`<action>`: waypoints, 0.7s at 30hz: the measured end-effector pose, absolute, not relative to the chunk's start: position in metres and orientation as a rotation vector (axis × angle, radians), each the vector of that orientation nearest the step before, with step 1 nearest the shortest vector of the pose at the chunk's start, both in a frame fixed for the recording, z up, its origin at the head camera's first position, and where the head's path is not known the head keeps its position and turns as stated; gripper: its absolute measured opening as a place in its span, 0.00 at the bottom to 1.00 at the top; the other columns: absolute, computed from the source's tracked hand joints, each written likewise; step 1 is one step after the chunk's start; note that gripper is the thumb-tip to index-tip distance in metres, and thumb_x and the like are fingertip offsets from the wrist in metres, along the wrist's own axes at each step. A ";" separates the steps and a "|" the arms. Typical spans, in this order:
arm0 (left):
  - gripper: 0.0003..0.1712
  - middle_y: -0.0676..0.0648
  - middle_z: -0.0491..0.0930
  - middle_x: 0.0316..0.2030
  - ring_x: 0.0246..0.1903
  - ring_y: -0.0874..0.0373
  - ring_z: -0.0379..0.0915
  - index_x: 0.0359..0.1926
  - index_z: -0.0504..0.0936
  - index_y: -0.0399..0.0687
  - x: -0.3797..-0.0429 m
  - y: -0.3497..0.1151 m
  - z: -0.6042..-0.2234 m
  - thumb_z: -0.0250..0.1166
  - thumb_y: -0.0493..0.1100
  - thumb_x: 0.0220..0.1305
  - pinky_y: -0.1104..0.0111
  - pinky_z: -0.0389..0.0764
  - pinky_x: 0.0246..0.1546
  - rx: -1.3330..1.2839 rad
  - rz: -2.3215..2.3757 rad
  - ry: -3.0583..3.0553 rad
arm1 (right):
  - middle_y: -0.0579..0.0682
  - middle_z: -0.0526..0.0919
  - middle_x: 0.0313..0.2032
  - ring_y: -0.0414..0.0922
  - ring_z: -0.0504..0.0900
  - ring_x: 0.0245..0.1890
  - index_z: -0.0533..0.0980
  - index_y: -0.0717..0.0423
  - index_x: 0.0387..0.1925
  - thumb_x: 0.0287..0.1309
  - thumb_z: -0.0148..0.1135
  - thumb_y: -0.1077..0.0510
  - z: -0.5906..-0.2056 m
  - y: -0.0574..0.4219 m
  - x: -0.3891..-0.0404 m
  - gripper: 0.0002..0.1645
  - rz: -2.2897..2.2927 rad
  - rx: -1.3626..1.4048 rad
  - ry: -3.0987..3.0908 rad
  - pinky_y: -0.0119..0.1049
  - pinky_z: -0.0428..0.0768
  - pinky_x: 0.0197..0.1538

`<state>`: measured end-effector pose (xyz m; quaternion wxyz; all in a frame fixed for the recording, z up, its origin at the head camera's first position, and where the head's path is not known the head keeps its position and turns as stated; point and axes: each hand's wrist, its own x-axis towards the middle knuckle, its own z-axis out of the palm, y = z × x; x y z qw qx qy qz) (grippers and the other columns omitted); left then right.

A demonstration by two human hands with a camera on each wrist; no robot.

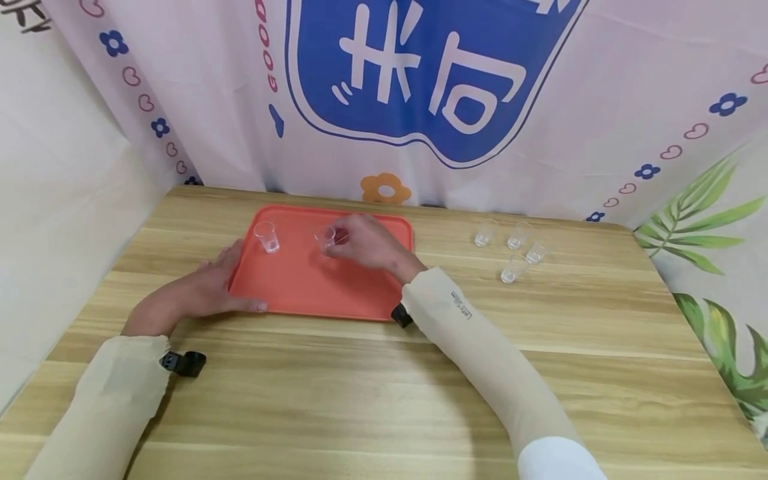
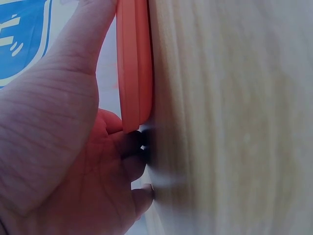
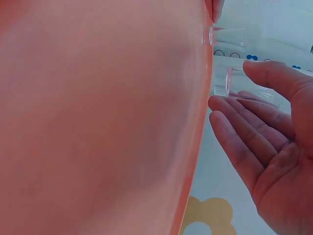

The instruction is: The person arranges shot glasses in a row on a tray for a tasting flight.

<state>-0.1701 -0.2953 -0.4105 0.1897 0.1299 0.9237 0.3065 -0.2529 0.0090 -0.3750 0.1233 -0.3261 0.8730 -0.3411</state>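
Note:
A red tray (image 1: 312, 293) lies on the wooden table. My left hand (image 1: 207, 290) rests against its left side, thumb along the front edge and fingers spread along the left edge. In the left wrist view, the fingers of that left hand (image 2: 98, 171) reach past the end of the tray (image 2: 134, 63), tips near the tabletop. Over the tray, my right hand (image 1: 369, 243) pinches a small clear cup (image 1: 325, 236) between thumb and fingers; the right wrist view shows this cup (image 3: 222, 83) upright. Another clear cup (image 1: 268, 239) stands on the tray's left part.
Several more clear cups (image 1: 509, 272) stand in a loose group on the table, right of the tray. A printed curtain (image 1: 420, 180) hangs behind the table's (image 1: 360, 400) far edge. The right forearm crosses the tray's right front corner.

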 end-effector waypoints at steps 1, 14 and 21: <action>0.77 0.28 0.35 0.79 0.76 0.26 0.29 0.81 0.26 0.43 -0.170 -0.295 -0.410 0.75 0.64 0.57 0.26 0.36 0.66 0.366 0.860 2.597 | 0.41 0.86 0.37 0.36 0.82 0.42 0.85 0.51 0.40 0.63 0.74 0.55 -0.375 0.008 -0.254 0.07 -0.995 -0.960 2.548 0.30 0.79 0.48; 0.77 0.28 0.35 0.79 0.75 0.26 0.29 0.81 0.26 0.42 -0.172 -0.296 -0.410 0.76 0.63 0.57 0.25 0.36 0.65 0.376 0.857 2.598 | 0.42 0.85 0.38 0.37 0.82 0.42 0.84 0.52 0.41 0.63 0.73 0.55 -0.371 -0.012 -0.258 0.08 -1.018 -0.983 2.509 0.29 0.78 0.47; 0.77 0.27 0.34 0.78 0.75 0.25 0.29 0.81 0.25 0.42 -0.174 -0.295 -0.411 0.75 0.64 0.57 0.25 0.36 0.66 0.363 0.841 2.592 | 0.40 0.84 0.37 0.36 0.81 0.41 0.85 0.52 0.42 0.64 0.72 0.55 -0.378 -0.025 -0.259 0.08 -1.029 -0.989 2.502 0.28 0.78 0.46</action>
